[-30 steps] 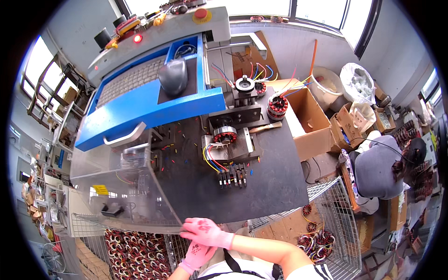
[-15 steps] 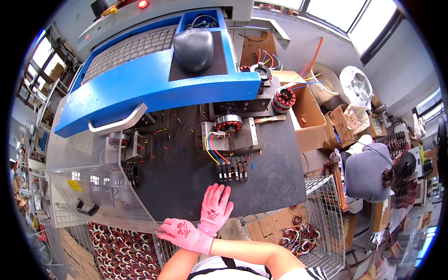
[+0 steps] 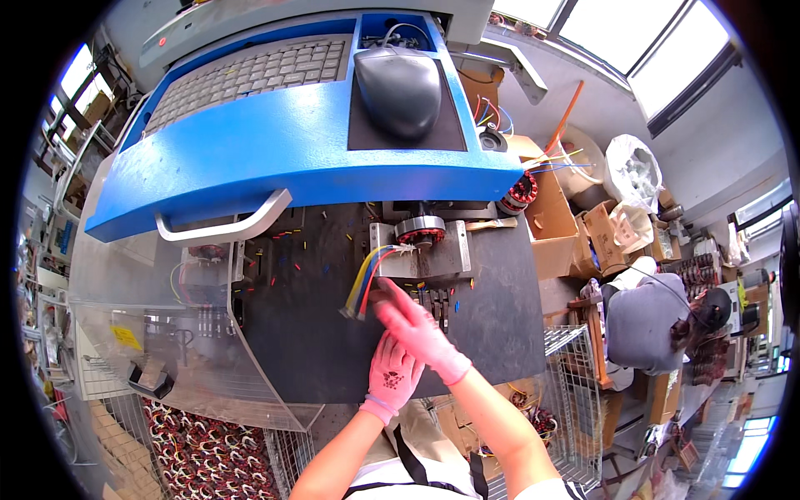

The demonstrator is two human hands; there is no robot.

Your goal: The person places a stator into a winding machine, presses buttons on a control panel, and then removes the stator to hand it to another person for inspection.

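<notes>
At twelve o'clock from the right hand (image 3: 414, 329), on the dark worktop (image 3: 500, 333), a round motor part (image 3: 419, 228): silver rim above, ring of red windings below, set against a metal bracket (image 3: 457, 250). Leading out of it toward seven o'clock, a loose bunch of wires (image 3: 363, 283) in yellow, blue and red, bending downward, ends smeared by blur. Close beside the red one, the right hand in a pink glove, fingers stretched toward eleven o'clock; too blurred to tell if pinching or only brushing it. Underneath, the left hand (image 3: 393, 372), also gloved in pink, fingers straight and pressed together, tips covered by the right hand; impossible to tell if gripping anything. At two o'clock from the right hand, black clips (image 3: 444, 312), partly covered by it. Above the motor part, a dark spindle (image 3: 426, 208), upper end hidden behind the blue tray (image 3: 267, 158). At two o'clock from there, a second wound part (image 3: 521, 192), cut off by the tray's corner.
</notes>
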